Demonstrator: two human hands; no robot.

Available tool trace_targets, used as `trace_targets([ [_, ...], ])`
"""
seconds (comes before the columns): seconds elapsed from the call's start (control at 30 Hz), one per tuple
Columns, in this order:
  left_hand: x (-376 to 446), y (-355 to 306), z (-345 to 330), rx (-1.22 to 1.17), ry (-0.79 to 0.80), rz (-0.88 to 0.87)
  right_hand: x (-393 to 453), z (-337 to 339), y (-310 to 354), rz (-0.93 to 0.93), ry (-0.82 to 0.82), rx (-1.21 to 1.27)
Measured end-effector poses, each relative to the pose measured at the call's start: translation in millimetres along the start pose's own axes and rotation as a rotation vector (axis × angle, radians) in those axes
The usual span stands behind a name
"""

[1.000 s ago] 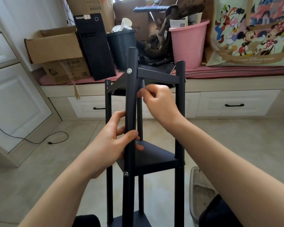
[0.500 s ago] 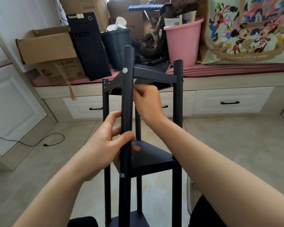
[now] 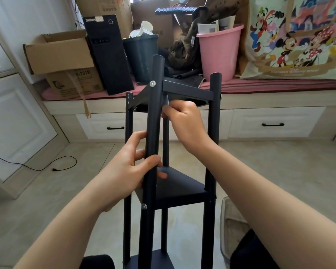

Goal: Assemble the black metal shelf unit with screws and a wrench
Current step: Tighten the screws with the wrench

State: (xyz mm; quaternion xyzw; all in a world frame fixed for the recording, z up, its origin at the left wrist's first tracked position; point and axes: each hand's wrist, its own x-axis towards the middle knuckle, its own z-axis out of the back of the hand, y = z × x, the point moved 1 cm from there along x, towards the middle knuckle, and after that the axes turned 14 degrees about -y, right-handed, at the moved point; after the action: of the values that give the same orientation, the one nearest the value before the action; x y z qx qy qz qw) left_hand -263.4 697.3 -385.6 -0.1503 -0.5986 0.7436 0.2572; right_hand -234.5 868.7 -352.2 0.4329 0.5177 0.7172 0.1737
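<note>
The black metal shelf unit [image 3: 211,133] stands upright on the floor between my knees, with round posts and triangular shelves. My left hand [image 3: 124,175] grips the nearest post [image 3: 153,117] at mid height, thumb across its front. My right hand [image 3: 184,123] is curled just behind that post, under the top shelf [image 3: 186,90], and pinches a thin grey wrench [image 3: 166,100] that points up toward the joint. A silver screw head [image 3: 152,83] shows on the post at the top shelf, another screw head [image 3: 144,206] at the middle shelf [image 3: 180,189].
A window bench behind the shelf carries cardboard boxes [image 3: 60,53], a black computer tower [image 3: 109,55], a dark bin [image 3: 142,55] and a pink bucket [image 3: 219,53]. A black cable [image 3: 47,166] lies on the tiled floor at left. A clear tray [image 3: 231,226] sits by my right knee.
My right hand has shifted slightly lower and to the right beside the post, and the wrench now shows above my fingers. My left hand keeps its grip on the post.
</note>
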Motion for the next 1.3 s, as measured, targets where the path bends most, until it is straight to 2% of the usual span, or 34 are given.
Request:
trace_targets([
  [0.7,0,-1,-1,0.013,0.017,-0.014,4,10,-5,0.109,0.016,-0.096],
  [0.97,-2,-4,-1,0.024,0.007,-0.012,6,-14,-13,0.018,0.023,0.074],
  [1.3,-4,-8,-2,-0.002,0.033,0.009,8,-43,-25,-0.027,-0.115,0.188],
])
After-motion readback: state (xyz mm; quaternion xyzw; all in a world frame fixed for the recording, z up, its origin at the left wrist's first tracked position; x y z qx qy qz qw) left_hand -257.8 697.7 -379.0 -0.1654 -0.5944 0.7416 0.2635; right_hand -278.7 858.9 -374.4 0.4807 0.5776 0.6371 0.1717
